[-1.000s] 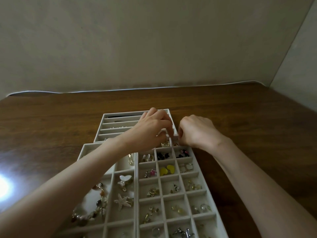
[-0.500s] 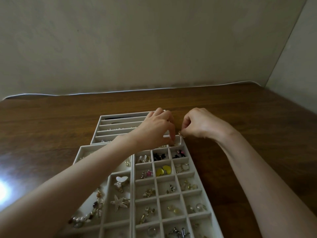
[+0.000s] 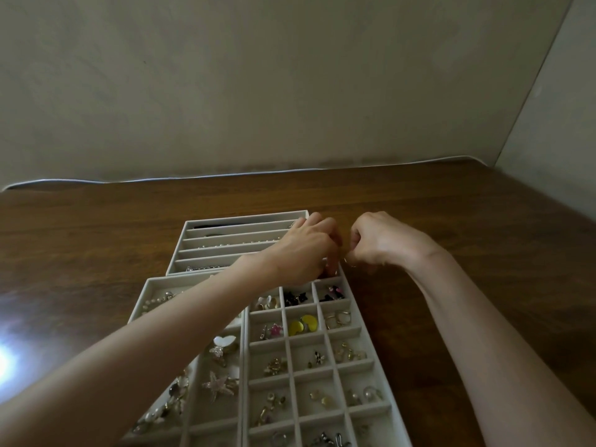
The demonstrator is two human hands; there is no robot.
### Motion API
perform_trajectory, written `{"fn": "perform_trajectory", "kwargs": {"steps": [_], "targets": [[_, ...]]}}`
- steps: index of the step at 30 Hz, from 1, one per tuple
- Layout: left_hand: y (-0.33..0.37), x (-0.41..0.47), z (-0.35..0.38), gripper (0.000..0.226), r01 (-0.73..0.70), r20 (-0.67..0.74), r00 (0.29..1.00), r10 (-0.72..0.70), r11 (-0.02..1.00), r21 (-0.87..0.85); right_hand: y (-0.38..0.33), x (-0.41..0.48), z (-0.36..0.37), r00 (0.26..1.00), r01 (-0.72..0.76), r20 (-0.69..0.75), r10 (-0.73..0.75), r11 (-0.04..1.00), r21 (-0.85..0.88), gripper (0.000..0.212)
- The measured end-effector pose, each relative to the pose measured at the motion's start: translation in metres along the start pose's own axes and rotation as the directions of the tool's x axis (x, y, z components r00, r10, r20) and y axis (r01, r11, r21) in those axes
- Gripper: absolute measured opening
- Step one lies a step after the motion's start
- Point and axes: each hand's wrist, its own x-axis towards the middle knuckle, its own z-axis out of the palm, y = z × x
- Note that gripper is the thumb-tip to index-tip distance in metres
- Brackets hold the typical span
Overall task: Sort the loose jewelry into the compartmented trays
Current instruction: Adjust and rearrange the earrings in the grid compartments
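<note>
The piece we're actually handling is a small gold hoop [image 3: 345, 260], thin and shiny, and honestly too tiny to make out more than that. Our right hand [image 3: 382, 243] has it pinched in curled fingertips, just off the far right corner of the grid tray [image 3: 371, 349], above the table [image 3: 467, 227]. Our left hand [image 3: 303, 250] is right beside it, fingers curled down over the grid tray's far right cell. We can't tell if it's gripping anything because the fingertips are hidden.

Counts: 3 pale grey trays, 2 hands, 1 hoop in play.
- The grid tray has 3 columns of little square cells, most with a few bits in them. Its middle column has 2 yellow pieces [image 3: 303, 325], with some black pieces [image 3: 295, 298] 1 cell farther away. A pink flower [image 3: 276, 330] sits in the cell left of the yellow ones.
- The wide tray [image 3: 180, 279] butts up against the grid tray's left side. It holds 1 starfish piece [image 3: 219, 383] and 1 white heart-ish piece [image 3: 224, 341].
- The long-slot tray [image 3: 245, 216] sits just beyond the grid tray's far end. It has 5 slots, with a pearl strand [image 3: 238, 245] in the middle one.

In the way: our left forearm [image 3: 161, 350] runs diagonally over the wide tray and covers a good chunk of it. The left hand blocks most of the grid tray's far row. There's a bright glare [image 3: 4, 359] on the table well left of the grid tray, and a plain wall [image 3: 290, 91] beyond it.
</note>
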Motion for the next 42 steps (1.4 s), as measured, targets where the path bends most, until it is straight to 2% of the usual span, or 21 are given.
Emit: {"fn": "perform_trajectory", "kwargs": {"steps": [7,11,15,19,25,29,36,42], "targets": [[-0.008,-0.006,0.002,0.018,-0.018,-0.07,0.997,0.015,0.999,-0.045,-0.003,-0.004,-0.002,0.999,0.026,-0.046,-0.022,0.996,0.091,0.006],[-0.01,-0.01,0.003,0.019,-0.022,-0.052,0.998,0.02,0.999,-0.049,-0.004,-0.005,-0.001,0.997,0.047,-0.062,-0.038,0.988,0.148,0.006],[-0.013,-0.013,0.002,0.018,-0.039,-0.078,0.996,0.035,0.998,-0.047,-0.004,-0.005,0.0,0.997,0.079,-0.037,-0.074,0.98,0.185,0.015],[-0.013,-0.017,0.002,0.021,-0.031,-0.065,0.998,0.027,0.997,-0.067,-0.002,-0.006,0.0,0.995,0.096,-0.054,-0.087,0.977,0.191,0.012],[-0.026,-0.028,-0.003,0.019,0.091,-0.162,0.981,-0.108,0.989,-0.113,-0.006,-0.006,0.001,0.991,0.126,-0.074,-0.11,0.955,0.269,0.009],[-0.031,-0.038,-0.004,0.016,0.136,-0.129,0.98,-0.154,0.981,-0.139,-0.011,-0.006,0.008,0.978,0.2,-0.089,-0.187,0.965,0.172,0.011],[-0.037,-0.052,-0.004,0.014,0.12,-0.138,0.978,-0.158,0.961,-0.25,-0.014,-0.007,0.016,0.982,0.185,-0.026,-0.187,0.981,-0.055,0.015],[-0.033,-0.053,-0.003,0.021,0.068,-0.139,0.984,-0.113,0.955,-0.29,-0.017,-0.006,0.02,0.966,0.188,-0.136,-0.218,0.961,-0.201,0.01]]}}
